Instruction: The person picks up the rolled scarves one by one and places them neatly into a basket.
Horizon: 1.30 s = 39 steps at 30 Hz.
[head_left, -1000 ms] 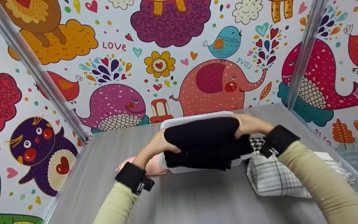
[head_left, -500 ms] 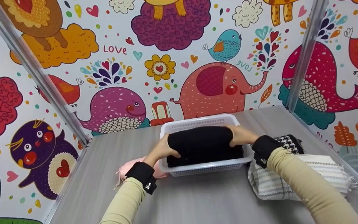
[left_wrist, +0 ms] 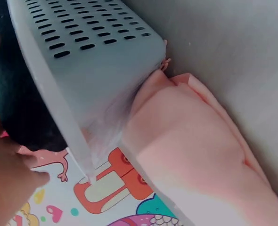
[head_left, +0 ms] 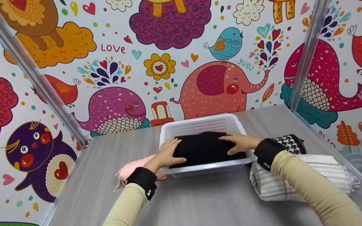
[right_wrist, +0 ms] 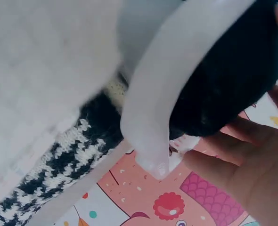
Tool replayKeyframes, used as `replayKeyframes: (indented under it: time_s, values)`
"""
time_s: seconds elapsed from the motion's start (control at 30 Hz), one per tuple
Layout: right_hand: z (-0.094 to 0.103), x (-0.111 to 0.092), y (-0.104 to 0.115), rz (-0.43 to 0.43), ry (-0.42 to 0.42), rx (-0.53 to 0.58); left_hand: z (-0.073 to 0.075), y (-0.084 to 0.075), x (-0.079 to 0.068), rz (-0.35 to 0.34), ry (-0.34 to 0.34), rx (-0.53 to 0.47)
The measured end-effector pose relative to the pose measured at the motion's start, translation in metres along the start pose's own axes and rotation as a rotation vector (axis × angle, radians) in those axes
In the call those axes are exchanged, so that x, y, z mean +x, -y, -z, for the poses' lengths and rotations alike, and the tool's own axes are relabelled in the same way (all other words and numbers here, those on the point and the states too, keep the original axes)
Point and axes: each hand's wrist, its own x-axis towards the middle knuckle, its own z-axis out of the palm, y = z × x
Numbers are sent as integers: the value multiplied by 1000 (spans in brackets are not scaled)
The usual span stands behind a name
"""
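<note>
A folded black cloth (head_left: pixel 204 149) lies inside a white perforated plastic basket (head_left: pixel 211 167). My left hand (head_left: pixel 167 154) rests at the cloth's left end, fingers extended and thumb spread apart. At the other end, my right hand (head_left: pixel 244 143) touches the cloth with straight, spread fingers. The right wrist view shows that same right hand (right_wrist: pixel 252 165) beside the black fabric, just past the basket's rim (right_wrist: pixel 153 94). In the left wrist view the left hand (left_wrist: pixel 9 183) is partly cut off by the frame edge.
Left of the basket lies a rolled pink cloth (head_left: pixel 130 169) with thin strings. To its right sit a white striped fringed blanket (head_left: pixel 269 185) and a black-and-white houndstooth cloth (head_left: pixel 291 143). Cartoon-printed panels (head_left: pixel 162 31) enclose the grey table (head_left: pixel 200 201).
Both hands have lowered the black cloth from above the basket into it. Their grip has loosened, and the fingers are now spread over the cloth.
</note>
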Motion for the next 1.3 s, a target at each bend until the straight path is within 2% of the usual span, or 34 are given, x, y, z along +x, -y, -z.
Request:
replayKeyframes:
  time_s: [0.17,0.3,0.47,0.63,0.77,0.87,0.93,1.03,1.13,1.23,1.3]
  values:
    - [-7,4,3,44,-38,-112,-2,-3,0,-16,49,51]
    - [-19,10,3,28,-69,-139,-6,-8,6,32,64,117]
    - [-36,14,-8,27,-133,-137,-16,-14,14,101,15,187]
    - [-45,16,-18,65,-161,-140,-26,-13,13,106,-50,215]
    - [-35,8,-8,50,-130,-165,-24,-14,9,113,-26,184]
    - [-16,-8,4,48,-114,-172,-19,-14,6,121,6,143]
    - [-4,-21,6,57,-128,-154,-16,-14,2,122,1,126]
    - [13,-45,1,107,-160,-83,-14,-15,-6,112,-78,89]
    - [29,-76,-13,141,-193,34,-17,-23,-18,87,-237,-28]
    - [39,-109,-32,149,-250,129,-28,-35,-32,6,-441,-194]
    - [38,-129,-46,144,-303,170,-39,-41,-42,-78,-533,-296]
